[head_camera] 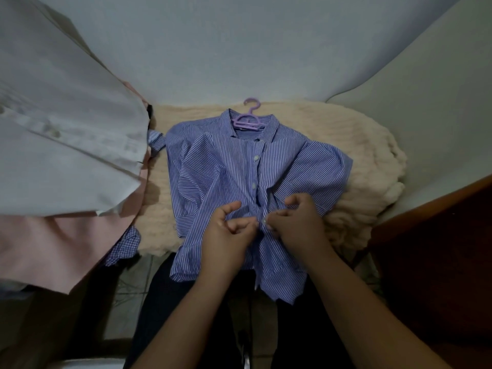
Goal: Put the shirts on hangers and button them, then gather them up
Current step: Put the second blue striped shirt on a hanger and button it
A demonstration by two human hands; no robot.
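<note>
Your left hand is curled on the striped shirt, pinching a fold of the cloth just left of the front placket; your right hand pinches the opposite edge, fingertips meeting the left hand's at a pale button low on the front; both hands are clenched on fabric, neither is free.

The shirt lies flat on the cream blanket, collar away from you and hem hanging over the near edge toward your legs; a purple hanger sits in the collar, its hook pointing off toward the wall. The placket runs as the long axis, from the collar straight down to your hands; two buttons above your fingers look already fastened, so you seem to be working from the collar toward the hem.

What the next move turns on: the remaining buttonholes lie nearer you than your hands do, along that same line; you would probably slide both hands toward yourself rather than sideways, keeping left on the left panel and right on the right panel. The lower hem is rumpled and partly hidden by your wrists, so how many buttons remain cannot be told.

A white shirt and a pink garment hang at your left, well apart from the work.
</note>
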